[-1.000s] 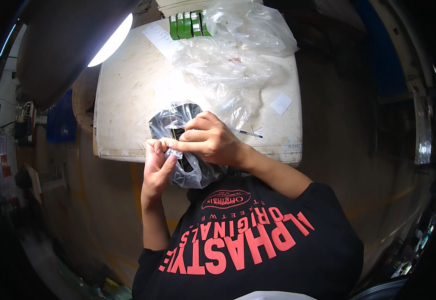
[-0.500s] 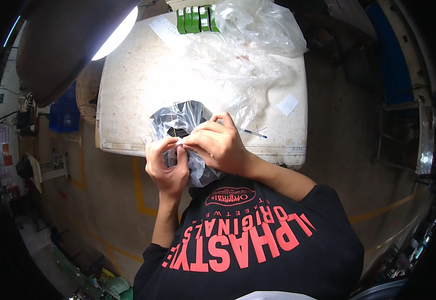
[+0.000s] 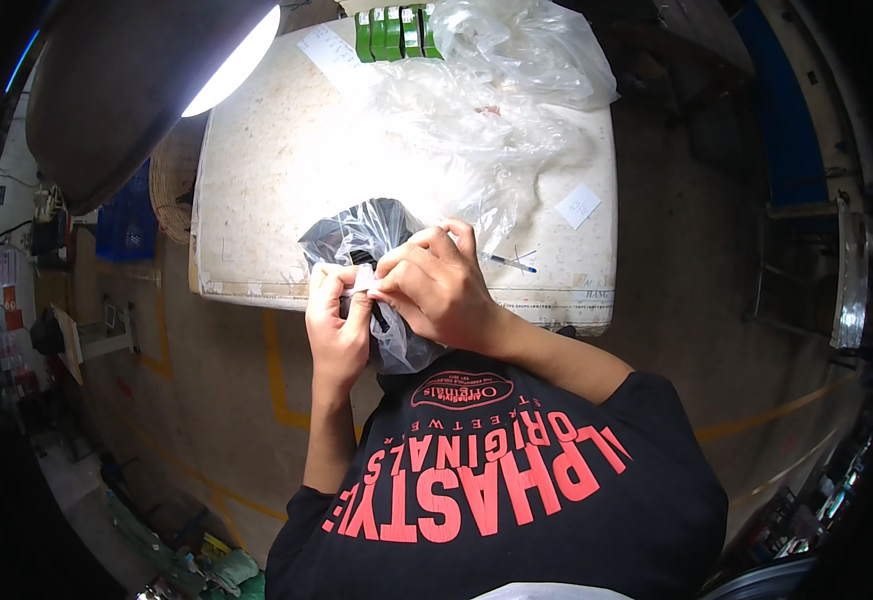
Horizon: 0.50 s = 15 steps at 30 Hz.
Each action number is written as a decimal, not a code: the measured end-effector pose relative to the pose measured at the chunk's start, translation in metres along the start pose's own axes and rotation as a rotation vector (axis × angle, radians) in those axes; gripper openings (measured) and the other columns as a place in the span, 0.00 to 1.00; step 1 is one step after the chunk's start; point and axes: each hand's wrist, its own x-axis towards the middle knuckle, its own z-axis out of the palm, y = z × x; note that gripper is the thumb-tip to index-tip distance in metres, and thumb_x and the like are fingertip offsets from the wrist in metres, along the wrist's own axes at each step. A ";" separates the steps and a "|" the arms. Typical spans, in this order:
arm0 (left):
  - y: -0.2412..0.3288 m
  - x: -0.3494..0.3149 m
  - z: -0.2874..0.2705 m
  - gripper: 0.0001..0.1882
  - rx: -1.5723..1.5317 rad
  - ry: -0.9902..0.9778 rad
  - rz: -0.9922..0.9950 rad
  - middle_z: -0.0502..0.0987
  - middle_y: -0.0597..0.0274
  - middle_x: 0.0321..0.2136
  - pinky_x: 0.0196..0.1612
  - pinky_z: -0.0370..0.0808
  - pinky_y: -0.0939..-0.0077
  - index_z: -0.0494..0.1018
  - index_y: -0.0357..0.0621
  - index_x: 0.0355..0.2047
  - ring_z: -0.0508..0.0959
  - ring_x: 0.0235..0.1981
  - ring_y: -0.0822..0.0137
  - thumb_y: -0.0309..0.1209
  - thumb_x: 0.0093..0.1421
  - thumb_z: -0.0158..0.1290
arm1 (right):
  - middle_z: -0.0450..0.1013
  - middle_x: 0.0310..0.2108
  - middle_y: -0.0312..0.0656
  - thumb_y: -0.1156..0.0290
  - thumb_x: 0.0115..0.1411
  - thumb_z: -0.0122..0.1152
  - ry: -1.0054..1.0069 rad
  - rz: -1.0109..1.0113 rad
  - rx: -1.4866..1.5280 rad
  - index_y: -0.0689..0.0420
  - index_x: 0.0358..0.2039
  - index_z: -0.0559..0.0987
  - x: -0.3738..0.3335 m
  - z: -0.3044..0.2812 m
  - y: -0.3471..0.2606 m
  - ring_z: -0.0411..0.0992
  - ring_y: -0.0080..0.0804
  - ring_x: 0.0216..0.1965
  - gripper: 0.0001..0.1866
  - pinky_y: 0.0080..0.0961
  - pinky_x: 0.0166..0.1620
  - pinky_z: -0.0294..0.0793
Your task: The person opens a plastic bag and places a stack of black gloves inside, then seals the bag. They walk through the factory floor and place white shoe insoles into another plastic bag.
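**Bagged dark part held at the bench edge**

A worn pale bench (image 3: 286,170) stands on a concrete floor (image 3: 206,400) with yellow lines, under a lit lamp (image 3: 231,65). At its near edge, a clear plastic bag (image 3: 366,235) holds a dark item. The left hand (image 3: 339,322) and right hand (image 3: 441,290) pinch a small white tab on it, each grip pressed together. Loose plastic bags (image 3: 496,90), green boxes (image 3: 396,30) and a pen (image 3: 508,263) lie behind.
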 end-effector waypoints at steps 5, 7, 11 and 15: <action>0.005 0.001 -0.015 0.05 -0.226 -0.094 -0.069 0.74 0.64 0.38 0.45 0.70 0.79 0.76 0.36 0.44 0.73 0.38 0.73 0.22 0.69 0.54 | 0.76 0.39 0.31 0.67 0.57 0.73 0.040 -0.015 0.012 0.51 0.34 0.78 0.001 0.003 0.003 0.70 0.34 0.42 0.10 0.40 0.51 0.64; 0.007 0.000 -0.014 0.04 -0.441 -0.066 -0.209 0.74 0.67 0.36 0.45 0.69 0.80 0.75 0.36 0.43 0.72 0.38 0.75 0.23 0.71 0.52 | 0.76 0.40 0.32 0.65 0.59 0.70 0.036 -0.006 0.015 0.52 0.34 0.78 0.001 0.004 0.002 0.70 0.36 0.43 0.09 0.41 0.52 0.64; 0.009 0.000 -0.005 0.04 -0.435 0.005 -0.115 0.74 0.69 0.35 0.43 0.69 0.83 0.72 0.40 0.38 0.70 0.36 0.80 0.25 0.74 0.51 | 0.74 0.36 0.32 0.64 0.58 0.70 -0.038 -0.038 -0.033 0.51 0.33 0.79 0.003 0.004 0.001 0.70 0.35 0.41 0.08 0.40 0.51 0.64; 0.007 -0.001 -0.001 0.05 -0.425 0.160 -0.168 0.74 0.68 0.34 0.44 0.69 0.82 0.70 0.41 0.36 0.70 0.36 0.80 0.23 0.73 0.51 | 0.72 0.32 0.31 0.67 0.55 0.70 -0.130 -0.084 0.028 0.50 0.31 0.80 0.006 0.001 0.001 0.69 0.33 0.38 0.07 0.40 0.49 0.63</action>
